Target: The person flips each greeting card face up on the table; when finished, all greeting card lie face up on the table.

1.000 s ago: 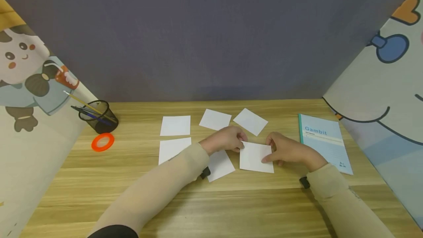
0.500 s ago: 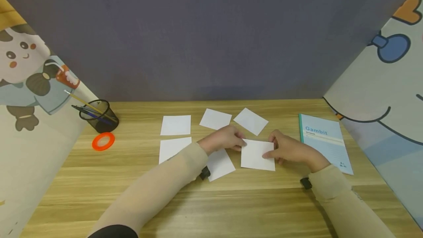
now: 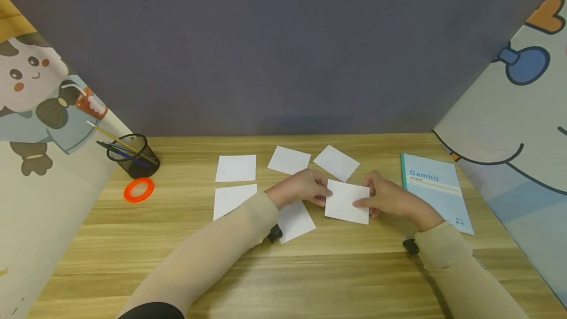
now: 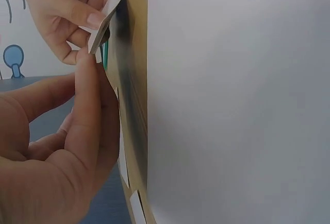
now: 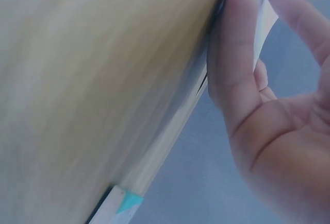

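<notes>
In the head view my right hand (image 3: pixel 390 200) grips the right edge of a white paper card (image 3: pixel 346 206), its thumb on top and its fingers underneath. At the card's left edge, my left hand (image 3: pixel 305 187) pinches it with the fingertips. The left wrist view shows the held card (image 4: pixel 105 20) edge-on and raised off the table, between the right hand (image 4: pixel 62 15) and the left hand (image 4: pixel 67 141). Around my left forearm lie more white cards: a tilted one (image 3: pixel 296 221), partly covered, and another (image 3: pixel 231 198), also partly covered.
Farther back on the wooden table (image 3: pixel 283 279) lie three white cards: left (image 3: pixel 236 168), middle (image 3: pixel 289 159) and right (image 3: pixel 335 162). A blue notebook (image 3: pixel 436 193) lies at the right. A mesh pen cup (image 3: pixel 143 159) and an orange tape roll (image 3: pixel 139 189) stand at the left.
The held card has shifted a little away from me and slightly right. My right hand has moved with it, while the left has barely moved. The other cards lie as before.
</notes>
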Action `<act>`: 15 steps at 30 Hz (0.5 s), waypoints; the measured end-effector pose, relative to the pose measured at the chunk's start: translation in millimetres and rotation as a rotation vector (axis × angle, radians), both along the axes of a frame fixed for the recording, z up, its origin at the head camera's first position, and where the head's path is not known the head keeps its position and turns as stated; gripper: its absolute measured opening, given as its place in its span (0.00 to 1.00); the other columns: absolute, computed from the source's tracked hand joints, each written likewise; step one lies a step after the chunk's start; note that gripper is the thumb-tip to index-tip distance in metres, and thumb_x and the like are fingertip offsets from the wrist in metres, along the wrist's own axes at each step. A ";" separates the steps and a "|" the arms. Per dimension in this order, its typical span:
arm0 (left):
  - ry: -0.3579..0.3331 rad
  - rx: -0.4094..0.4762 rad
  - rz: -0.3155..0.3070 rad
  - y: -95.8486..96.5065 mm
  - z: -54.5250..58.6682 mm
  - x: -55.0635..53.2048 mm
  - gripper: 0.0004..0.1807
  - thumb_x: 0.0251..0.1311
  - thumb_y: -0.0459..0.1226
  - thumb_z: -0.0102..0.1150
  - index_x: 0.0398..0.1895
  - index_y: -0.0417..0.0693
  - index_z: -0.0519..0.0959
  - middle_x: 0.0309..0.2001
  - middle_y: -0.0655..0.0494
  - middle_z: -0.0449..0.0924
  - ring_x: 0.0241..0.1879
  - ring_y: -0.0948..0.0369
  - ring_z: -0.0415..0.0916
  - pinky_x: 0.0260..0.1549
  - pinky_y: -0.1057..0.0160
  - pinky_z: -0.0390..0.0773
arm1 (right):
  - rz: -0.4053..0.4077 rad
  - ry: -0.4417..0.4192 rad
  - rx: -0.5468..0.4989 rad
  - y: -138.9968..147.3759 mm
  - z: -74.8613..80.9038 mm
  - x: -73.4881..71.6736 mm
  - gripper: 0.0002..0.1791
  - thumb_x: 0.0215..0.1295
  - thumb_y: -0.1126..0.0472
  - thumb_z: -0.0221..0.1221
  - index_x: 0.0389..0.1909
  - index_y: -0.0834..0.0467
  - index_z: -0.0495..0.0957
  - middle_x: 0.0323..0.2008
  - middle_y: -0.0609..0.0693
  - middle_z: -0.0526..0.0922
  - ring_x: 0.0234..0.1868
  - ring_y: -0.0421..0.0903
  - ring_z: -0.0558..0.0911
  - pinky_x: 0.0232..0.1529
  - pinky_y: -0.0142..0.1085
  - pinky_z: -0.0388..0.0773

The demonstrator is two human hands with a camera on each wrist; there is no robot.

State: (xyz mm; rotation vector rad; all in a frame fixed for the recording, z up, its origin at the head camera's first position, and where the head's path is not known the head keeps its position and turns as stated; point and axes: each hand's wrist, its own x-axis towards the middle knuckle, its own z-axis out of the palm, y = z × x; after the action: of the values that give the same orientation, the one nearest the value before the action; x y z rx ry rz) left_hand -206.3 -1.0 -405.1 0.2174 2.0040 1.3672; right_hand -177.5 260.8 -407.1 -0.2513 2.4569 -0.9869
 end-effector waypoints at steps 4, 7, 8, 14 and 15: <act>0.002 0.013 0.016 0.0 -0.3 0.2 0.03 0.72 0.31 0.65 0.42 0.39 0.81 0.38 0.49 0.82 0.35 0.59 0.84 0.43 0.64 0.91 | -0.001 0.016 -0.015 0.3 -1.5 0.4 0.34 0.72 0.54 0.70 0.60 0.69 0.59 0.34 0.58 0.75 0.26 0.47 0.85 0.30 0.39 0.89; 0.028 0.022 0.020 -0.9 -0.7 -0.2 0.04 0.73 0.31 0.65 0.45 0.39 0.80 0.40 0.48 0.82 0.36 0.59 0.84 0.42 0.64 0.91 | -0.008 0.024 -0.034 0.2 -2.5 -0.1 0.33 0.73 0.56 0.69 0.61 0.69 0.59 0.36 0.59 0.75 0.27 0.47 0.86 0.30 0.39 0.89; 0.040 0.024 0.018 -1.2 -0.7 -0.2 0.05 0.73 0.31 0.64 0.47 0.38 0.80 0.41 0.48 0.82 0.36 0.58 0.84 0.43 0.63 0.91 | -0.014 0.026 -0.040 -0.1 -2.6 -0.3 0.33 0.73 0.57 0.69 0.61 0.69 0.59 0.36 0.59 0.75 0.28 0.47 0.86 0.30 0.38 0.89; 0.110 0.020 -0.004 -4.0 0.6 -0.6 0.13 0.75 0.33 0.63 0.58 0.39 0.80 0.51 0.45 0.82 0.42 0.57 0.86 0.48 0.60 0.91 | -0.036 0.047 -0.065 -0.9 -0.8 -0.8 0.33 0.75 0.59 0.66 0.64 0.70 0.57 0.41 0.60 0.71 0.32 0.47 0.87 0.33 0.39 0.90; 0.120 0.017 -0.006 -4.3 0.8 -0.7 0.14 0.75 0.34 0.63 0.59 0.40 0.80 0.52 0.45 0.82 0.43 0.57 0.86 0.49 0.59 0.91 | -0.038 0.054 -0.068 -0.8 -0.5 -0.7 0.32 0.75 0.59 0.66 0.64 0.70 0.57 0.42 0.61 0.71 0.33 0.47 0.88 0.34 0.39 0.90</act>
State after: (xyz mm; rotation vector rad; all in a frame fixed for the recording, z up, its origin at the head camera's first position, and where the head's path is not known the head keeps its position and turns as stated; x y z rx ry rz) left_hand -207.0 -5.3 -404.3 0.3200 2.0886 1.3967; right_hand -178.2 260.0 -407.6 -0.2581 2.4877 -1.0948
